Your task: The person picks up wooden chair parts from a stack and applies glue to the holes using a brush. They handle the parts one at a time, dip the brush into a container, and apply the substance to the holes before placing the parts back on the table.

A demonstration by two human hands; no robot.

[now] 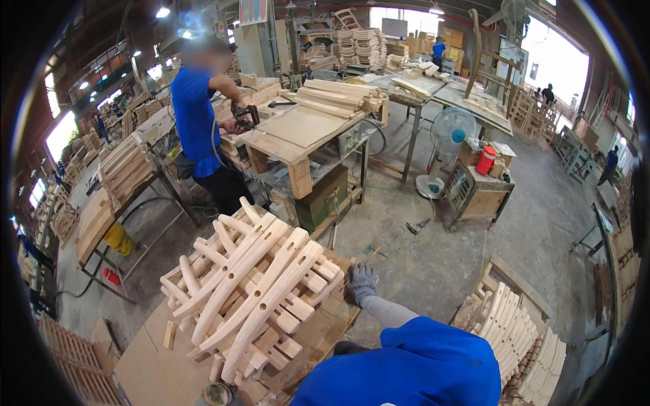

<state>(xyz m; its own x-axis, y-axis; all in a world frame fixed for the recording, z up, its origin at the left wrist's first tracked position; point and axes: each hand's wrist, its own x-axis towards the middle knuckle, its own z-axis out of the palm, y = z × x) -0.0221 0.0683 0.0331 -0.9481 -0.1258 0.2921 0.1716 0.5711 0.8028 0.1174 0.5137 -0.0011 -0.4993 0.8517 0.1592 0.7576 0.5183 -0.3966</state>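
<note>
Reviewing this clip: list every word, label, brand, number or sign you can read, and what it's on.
None can be read.
Hanging panel with coloured shapes, top: any text too small.
Yellow container, left: dark marks, too small and blurred.
Stacked wooden parts: no lettering visible.

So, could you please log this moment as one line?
Right hand, grey-gloved: at worktop edge | Left hand: not in view | Worktop: stacked curved wooden bars with holes | Co-worker: holding black handheld tool
</note>
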